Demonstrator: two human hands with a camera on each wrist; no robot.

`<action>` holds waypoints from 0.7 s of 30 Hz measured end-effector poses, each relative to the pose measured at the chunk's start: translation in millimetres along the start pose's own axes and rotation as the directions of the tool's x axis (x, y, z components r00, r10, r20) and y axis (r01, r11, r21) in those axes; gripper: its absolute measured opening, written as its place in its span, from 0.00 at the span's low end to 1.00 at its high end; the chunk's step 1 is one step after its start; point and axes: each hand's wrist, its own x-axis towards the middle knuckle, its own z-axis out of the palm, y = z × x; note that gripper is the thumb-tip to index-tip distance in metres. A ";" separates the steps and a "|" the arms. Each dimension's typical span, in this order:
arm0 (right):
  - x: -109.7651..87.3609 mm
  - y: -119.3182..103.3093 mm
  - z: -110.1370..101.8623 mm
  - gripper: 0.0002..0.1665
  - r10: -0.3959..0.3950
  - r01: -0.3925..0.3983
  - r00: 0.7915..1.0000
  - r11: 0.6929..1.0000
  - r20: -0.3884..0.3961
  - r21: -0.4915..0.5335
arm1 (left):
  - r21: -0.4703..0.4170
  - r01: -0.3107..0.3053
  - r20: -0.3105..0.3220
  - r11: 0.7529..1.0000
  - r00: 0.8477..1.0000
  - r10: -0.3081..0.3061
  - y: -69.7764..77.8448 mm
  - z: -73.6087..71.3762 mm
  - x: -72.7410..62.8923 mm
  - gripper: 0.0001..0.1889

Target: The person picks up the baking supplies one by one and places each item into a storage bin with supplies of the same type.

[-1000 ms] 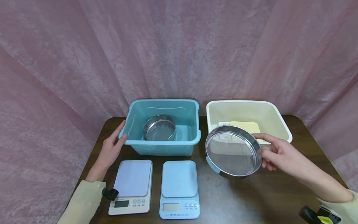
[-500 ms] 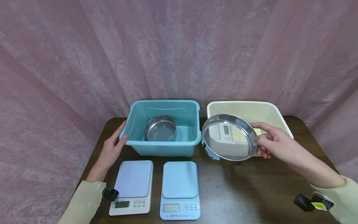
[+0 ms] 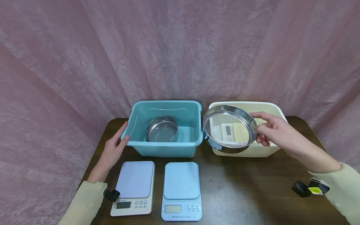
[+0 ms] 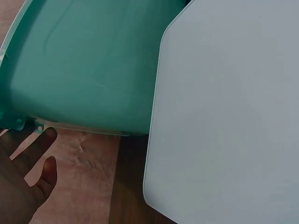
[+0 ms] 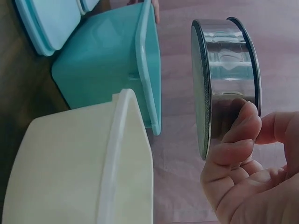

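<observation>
My right hand pinches the rim of a wide round metal sieve, thumb on one side and fingers on the outer wall. In the head view the sieve is raised and overlaps the cream bin. Through its mesh shows a kitchen scale with a pale yellow plate, lying in that bin. My left hand rests with extended fingers against the left rim of the blue bin. A smaller metal sieve lies inside the blue bin, left of its middle.
Two more kitchen scales lie at the front of the dark wooden table: a white one by my left wrist and a light blue one to its right. A pink curtain hangs behind the bins.
My right hand has moved the wide sieve up and slightly left, from before the cream bin to over it. The left hand stays at the blue bin's rim.
</observation>
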 end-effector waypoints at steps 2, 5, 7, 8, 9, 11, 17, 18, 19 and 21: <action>3.9 -2.8 -0.8 0.30 -0.003 0.003 1.000 1.000 -0.001 0.000 | 0.001 0.001 -0.001 1.000 1.000 -0.001 -0.2 -0.3 0.6 0.32; 9.8 -6.6 -2.1 0.30 -0.001 0.001 1.000 1.000 0.008 -0.006 | 0.002 0.001 -0.001 1.000 1.000 -0.001 -0.5 -0.5 1.1 0.31; 13.3 -9.6 -2.6 0.30 0.005 -0.005 1.000 1.000 0.012 -0.010 | 0.006 0.003 0.000 1.000 1.000 -0.003 -0.7 -0.6 1.0 0.31; 15.0 -10.9 -2.8 0.30 0.006 -0.006 1.000 1.000 0.014 -0.012 | 0.007 0.004 0.001 1.000 1.000 -0.004 -0.8 -0.6 0.9 0.31; 16.8 -12.1 -2.8 0.29 0.007 -0.007 1.000 1.000 0.016 -0.014 | 0.008 0.004 0.002 1.000 1.000 -0.004 -0.9 -0.6 0.9 0.31; 20.1 -14.1 -2.2 0.29 0.014 -0.014 1.000 1.000 0.014 -0.014 | 0.009 0.005 0.002 1.000 1.000 -0.005 -1.1 -0.7 0.9 0.31; 27.9 -18.6 -0.1 0.30 0.016 -0.016 1.000 1.000 0.012 0.000 | 0.009 0.001 0.003 1.000 1.000 -0.001 -0.5 -0.7 2.2 0.32; 29.5 -19.4 0.3 0.30 0.016 -0.017 1.000 1.000 0.012 0.004 | 0.009 0.001 0.004 1.000 1.000 -0.001 -0.3 -0.6 2.4 0.32; 31.1 -19.9 0.6 0.31 0.015 -0.015 1.000 1.000 0.013 0.007 | 0.008 0.002 0.006 1.000 1.000 -0.002 -0.1 -0.6 2.6 0.32; 34.3 -21.3 1.0 0.33 0.016 -0.016 1.000 1.000 0.015 0.015 | 0.009 0.003 0.006 1.000 1.000 -0.003 0.3 -0.5 2.9 0.32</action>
